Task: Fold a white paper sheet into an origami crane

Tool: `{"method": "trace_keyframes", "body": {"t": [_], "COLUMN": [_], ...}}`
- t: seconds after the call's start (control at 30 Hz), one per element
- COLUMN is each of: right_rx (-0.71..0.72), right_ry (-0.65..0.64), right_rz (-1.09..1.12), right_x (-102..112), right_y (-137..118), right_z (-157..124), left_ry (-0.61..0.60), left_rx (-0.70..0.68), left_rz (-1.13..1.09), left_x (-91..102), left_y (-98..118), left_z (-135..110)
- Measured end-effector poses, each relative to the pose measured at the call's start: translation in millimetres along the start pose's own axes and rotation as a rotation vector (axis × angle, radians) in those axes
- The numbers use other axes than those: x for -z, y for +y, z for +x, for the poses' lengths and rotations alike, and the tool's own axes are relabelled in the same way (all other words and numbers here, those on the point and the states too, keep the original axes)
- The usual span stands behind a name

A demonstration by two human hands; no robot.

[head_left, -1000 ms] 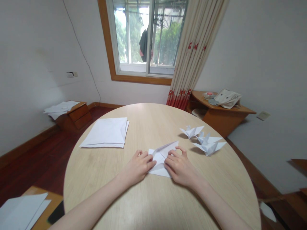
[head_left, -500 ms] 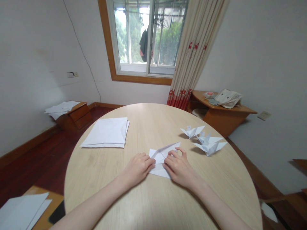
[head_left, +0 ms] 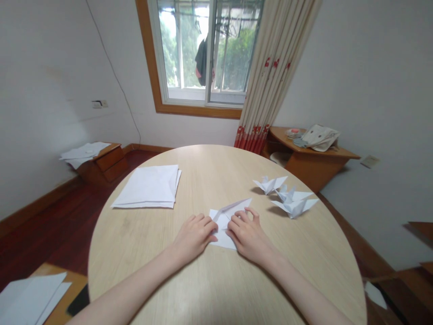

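Observation:
A partly folded white sheet of paper (head_left: 227, 217) lies on the round wooden table (head_left: 209, 289) in front of me. My left hand (head_left: 193, 235) rests on its left part, fingers bent and pressing the paper down. My right hand (head_left: 246, 234) sits on its right part, fingertips pinching a raised folded flap that points up and to the right. The two hands nearly touch over the sheet.
A stack of white sheets (head_left: 149, 186) lies at the table's far left. Several folded paper cranes (head_left: 287, 197) stand at the right. Low wooden side tables (head_left: 314, 155) stand by the walls. More paper (head_left: 30, 298) lies at the lower left.
Both hands have shifted slightly toward each other along the crease. The raised flap stays up. The view has tilted a little.

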State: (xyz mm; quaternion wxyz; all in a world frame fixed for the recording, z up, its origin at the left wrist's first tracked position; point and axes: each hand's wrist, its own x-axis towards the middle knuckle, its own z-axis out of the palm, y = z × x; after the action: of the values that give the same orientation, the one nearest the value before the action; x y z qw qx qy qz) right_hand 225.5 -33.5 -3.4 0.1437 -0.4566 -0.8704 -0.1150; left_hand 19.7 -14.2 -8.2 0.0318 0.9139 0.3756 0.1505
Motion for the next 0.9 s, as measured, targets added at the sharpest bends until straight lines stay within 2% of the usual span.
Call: {"method": "trace_keyframes", "body": {"t": [0.33, 0.5, 0.9], "right_rx": [-0.062, -0.082, -0.075], "right_ry": [-0.007, 0.000, 0.023], "right_rz": [-0.038, -0.039, -0.053], "right_x": [-4.3, -5.6, -3.8], "right_y": [-0.7, 2.2, 5.6], "right_z": [2.7, 2.7, 2.6], "left_ry": [-0.018, -0.018, -0.027], "left_rx": [0.010, -0.028, -0.039], "left_rz": [-0.078, -0.084, -0.097], "left_x": [0.4, -2.7, -2.0], "left_y": [1.6, -1.7, -1.5], "left_z": [-0.1, -1.2, -1.6]}}
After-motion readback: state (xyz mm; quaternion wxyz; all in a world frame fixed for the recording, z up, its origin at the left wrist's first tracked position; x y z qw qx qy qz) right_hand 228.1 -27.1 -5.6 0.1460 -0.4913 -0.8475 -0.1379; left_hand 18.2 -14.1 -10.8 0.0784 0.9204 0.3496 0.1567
